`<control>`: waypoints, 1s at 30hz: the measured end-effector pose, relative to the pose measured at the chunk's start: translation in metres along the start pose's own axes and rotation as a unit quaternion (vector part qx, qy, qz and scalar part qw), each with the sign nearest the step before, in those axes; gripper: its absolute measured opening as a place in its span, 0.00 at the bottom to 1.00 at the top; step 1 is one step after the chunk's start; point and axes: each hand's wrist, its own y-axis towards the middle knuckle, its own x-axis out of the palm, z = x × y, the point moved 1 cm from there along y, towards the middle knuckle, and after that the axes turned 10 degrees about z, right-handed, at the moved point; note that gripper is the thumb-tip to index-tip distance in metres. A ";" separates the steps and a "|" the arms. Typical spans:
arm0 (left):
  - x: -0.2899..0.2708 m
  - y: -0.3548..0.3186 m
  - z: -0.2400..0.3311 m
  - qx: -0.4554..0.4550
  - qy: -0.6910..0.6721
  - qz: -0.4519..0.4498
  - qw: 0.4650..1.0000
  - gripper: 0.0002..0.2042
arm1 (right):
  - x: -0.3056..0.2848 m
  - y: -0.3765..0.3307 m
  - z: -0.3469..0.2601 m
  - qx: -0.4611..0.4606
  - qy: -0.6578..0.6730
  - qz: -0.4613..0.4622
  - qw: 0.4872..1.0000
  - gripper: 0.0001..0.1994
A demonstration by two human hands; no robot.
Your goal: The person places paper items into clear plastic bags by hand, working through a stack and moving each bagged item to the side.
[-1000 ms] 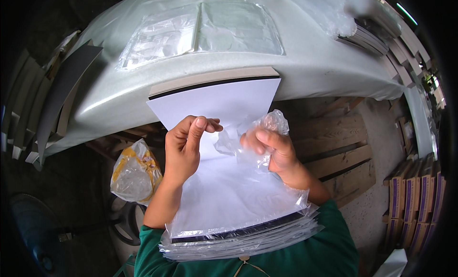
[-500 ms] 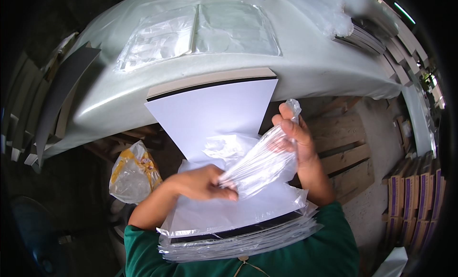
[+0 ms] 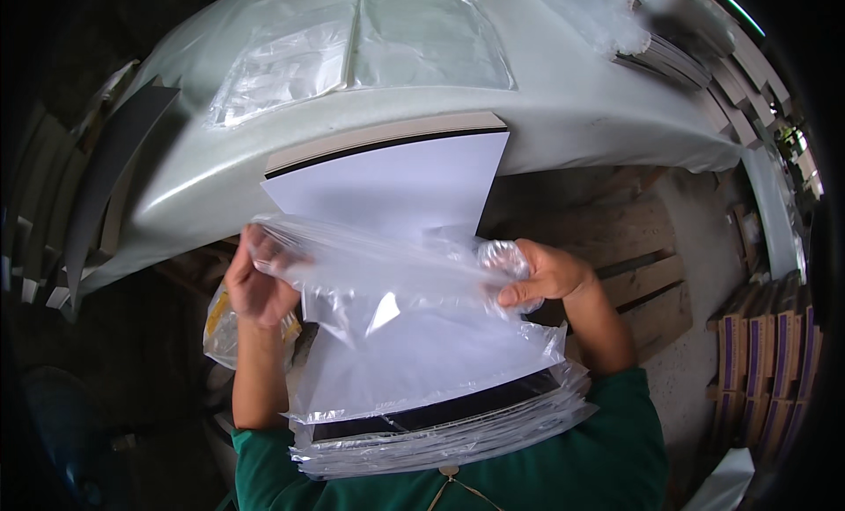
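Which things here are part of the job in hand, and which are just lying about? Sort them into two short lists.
In hand:
left hand and right hand, stretching the clear plastic bag
white sheet behind it
stack of bagged sheets on the lap

Lying about:
yellow-printed bag, lower left
flat plastic sleeves on the covered table
wooden pallet
stacked boxes, right

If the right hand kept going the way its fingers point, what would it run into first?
The right hand points left across the clear plastic bag it pinches. Going on, it would probably push along that bag toward the left hand holding the other end, though depth is hard to judge.
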 end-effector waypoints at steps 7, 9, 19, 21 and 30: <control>-0.067 -0.036 -0.018 -0.134 0.211 -0.287 0.925 0.24 | 0.013 0.012 -0.002 -0.152 0.359 0.257 0.884 0.19; -0.049 -0.032 -0.011 -0.014 0.082 -0.230 0.970 0.23 | 0.020 0.022 -0.002 -0.067 0.248 0.461 0.849 0.16; 0.042 0.004 0.016 0.403 0.774 0.139 0.469 0.17 | 0.010 0.041 -0.044 -0.243 -0.478 0.592 0.602 0.20; 0.045 -0.023 0.021 0.351 0.716 0.078 0.599 0.08 | 0.022 0.022 -0.038 -0.289 -0.471 0.573 0.605 0.14; -0.045 -0.038 -0.005 -0.188 0.372 0.156 0.896 0.09 | 0.002 -0.062 0.039 -0.004 0.099 0.408 0.908 0.16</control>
